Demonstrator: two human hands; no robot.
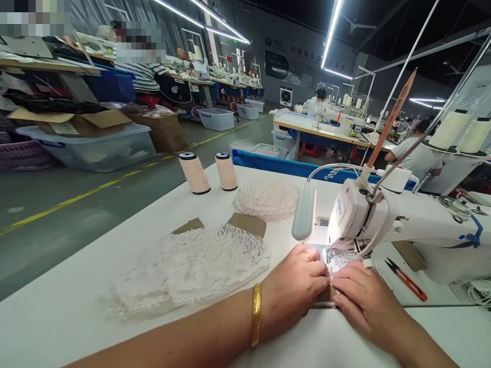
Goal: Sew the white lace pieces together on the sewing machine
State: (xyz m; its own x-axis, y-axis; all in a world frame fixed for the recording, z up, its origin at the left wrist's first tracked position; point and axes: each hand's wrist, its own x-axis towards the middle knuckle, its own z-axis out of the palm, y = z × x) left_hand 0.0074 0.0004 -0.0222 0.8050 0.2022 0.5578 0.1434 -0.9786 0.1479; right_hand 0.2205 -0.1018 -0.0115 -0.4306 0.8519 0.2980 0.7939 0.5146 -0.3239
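A piece of white lace (338, 258) lies under the needle area of a white sewing machine (347, 209), lit brightly by a small lamp (304, 217). My left hand (293, 283), with a gold bangle at the wrist, has its fingers curled down on the lace's left edge. From the right, my right hand (368, 299) pinches the near part of the same lace, thumb close to the forefinger. Their fingertips almost meet in front of the presser foot, which is mostly hidden. Left of the hands, a layered stack of white lace pieces (207, 266) is spread on the white table (126, 248).
Behind the stack are a pinkish lace heap (264, 199) and two thread cones (195, 174). Orange-handled thread snips (408, 281) lie right of my right hand. Blue cloth (268, 159) hangs along the table's far edge. Other people sit at machines beyond the aisle.
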